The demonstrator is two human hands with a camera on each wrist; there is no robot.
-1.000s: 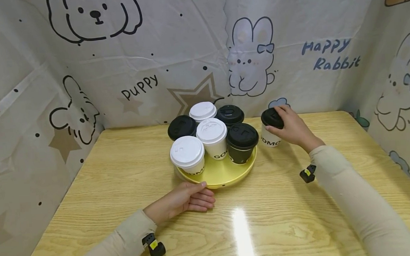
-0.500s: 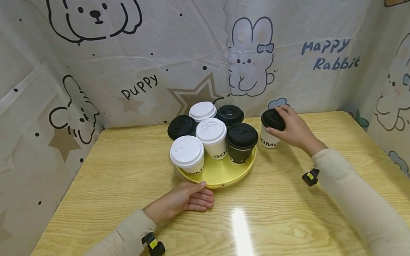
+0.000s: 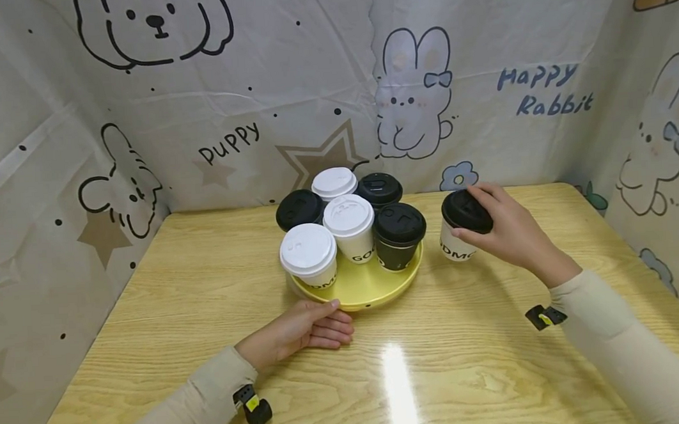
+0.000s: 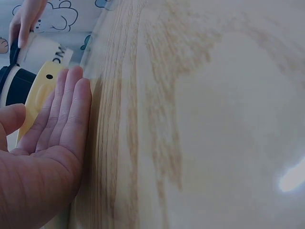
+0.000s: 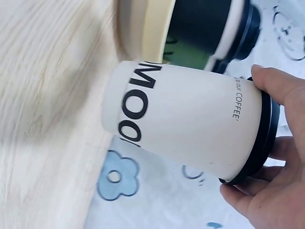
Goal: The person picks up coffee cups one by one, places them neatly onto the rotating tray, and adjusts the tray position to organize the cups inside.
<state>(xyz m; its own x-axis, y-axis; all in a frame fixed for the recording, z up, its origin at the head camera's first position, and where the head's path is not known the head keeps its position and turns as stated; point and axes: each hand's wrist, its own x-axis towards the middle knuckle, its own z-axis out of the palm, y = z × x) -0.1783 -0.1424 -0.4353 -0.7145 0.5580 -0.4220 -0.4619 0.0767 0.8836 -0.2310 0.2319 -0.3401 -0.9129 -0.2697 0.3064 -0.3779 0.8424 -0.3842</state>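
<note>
My right hand [image 3: 516,235] holds a white paper coffee cup [image 5: 186,117] by its black lid [image 3: 465,212], thumb on one side and fingers on the other. The cup is to the right of a round yellow tray [image 3: 372,292], its base close to the tabletop. At the tray's front edge lies my left hand [image 3: 308,329], palm turned up, fingers straight and thumb at the rim. Several lidded cups stand on the tray, among them a white one [image 3: 349,231] in the middle, a black one [image 3: 398,247] at right and a white one [image 3: 310,261] at front left.
The wooden table [image 3: 468,359] runs back to a cloth backdrop [image 3: 309,79] printed with animals and stars. Behind the middle cup stand a white-lidded cup [image 3: 335,183] and black-lidded cups [image 3: 379,188]. A camera [image 3: 545,316] is strapped to the right wrist.
My right hand has moved the black-lidded cup to the right and toward me, away from the tray. The left hand and the tray stay in place.
</note>
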